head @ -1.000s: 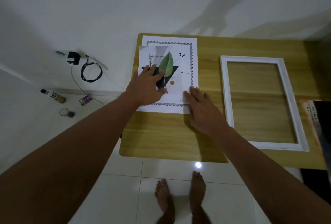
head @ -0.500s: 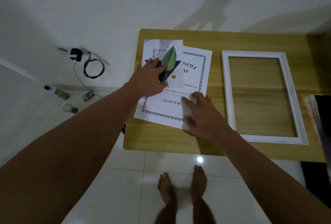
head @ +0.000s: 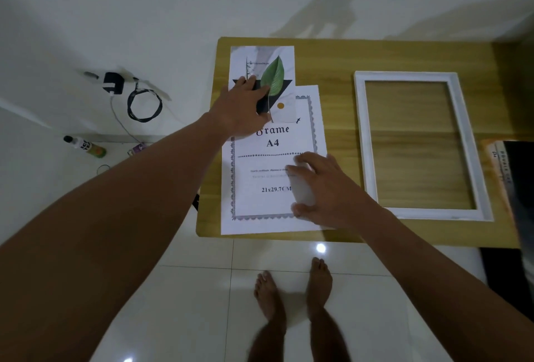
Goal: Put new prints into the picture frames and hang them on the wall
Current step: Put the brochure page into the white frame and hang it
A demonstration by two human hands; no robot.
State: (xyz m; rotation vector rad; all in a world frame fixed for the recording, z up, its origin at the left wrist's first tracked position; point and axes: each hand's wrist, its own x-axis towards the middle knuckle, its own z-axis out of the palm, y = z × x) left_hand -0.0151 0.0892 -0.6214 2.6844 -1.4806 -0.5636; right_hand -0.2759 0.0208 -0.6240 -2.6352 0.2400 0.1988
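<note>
Off to your left, on the floor against the wall, a charger (head: 113, 83) with a looped cable (head: 144, 105) and a small bottle (head: 86, 146) lie well apart from the work. On the desk (head: 332, 58), your left hand (head: 245, 110) lies flat and unclenched on the leaf print (head: 274, 72), most likely pinning it so it does not slide with the sheet beneath. That print sits at the desk's far left corner, its lower edge overlapping the top of the sample sheet (head: 271, 176) printed "A4". The sheet's near edge hangs just past the desk's front edge, which would make it easy to lift away. Your right hand (head: 332, 188) rests on the sheet's right side with fingers and thumb spread. A pale blur lies under them, so I cannot tell whether you pinch the paper or only press it. Further right, the white picture frame (head: 362, 130) lies flat, with the desk showing through its opening, apparently ready for the print.
</note>
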